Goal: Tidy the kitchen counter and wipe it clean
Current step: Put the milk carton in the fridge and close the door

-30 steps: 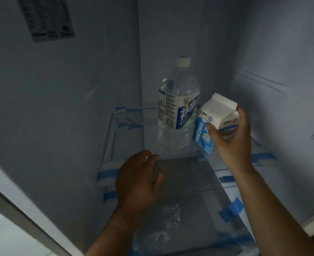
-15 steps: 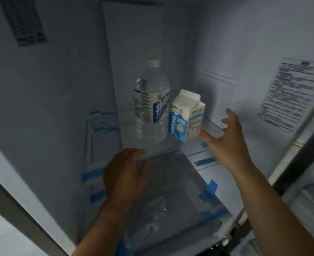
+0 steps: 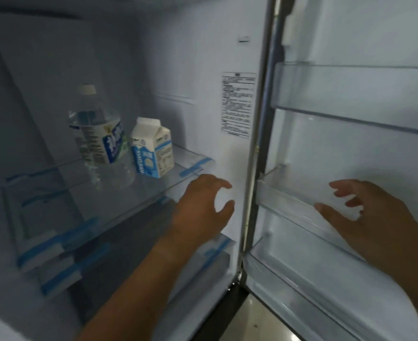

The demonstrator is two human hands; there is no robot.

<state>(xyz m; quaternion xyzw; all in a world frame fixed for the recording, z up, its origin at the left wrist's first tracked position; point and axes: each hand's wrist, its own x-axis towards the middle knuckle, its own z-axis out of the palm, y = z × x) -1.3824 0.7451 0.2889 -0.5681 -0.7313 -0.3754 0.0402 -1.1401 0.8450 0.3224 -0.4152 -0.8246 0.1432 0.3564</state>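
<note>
While empty, right hand [image 3: 375,225] splayed.

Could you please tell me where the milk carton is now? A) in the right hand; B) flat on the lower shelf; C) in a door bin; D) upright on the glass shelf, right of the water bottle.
D: the milk carton stands upright on the glass shelf beside the water bottle, clear of the left hand and right hand.

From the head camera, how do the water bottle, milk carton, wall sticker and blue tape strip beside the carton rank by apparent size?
1. water bottle
2. milk carton and wall sticker: too alike to rank
3. blue tape strip, smallest
</note>
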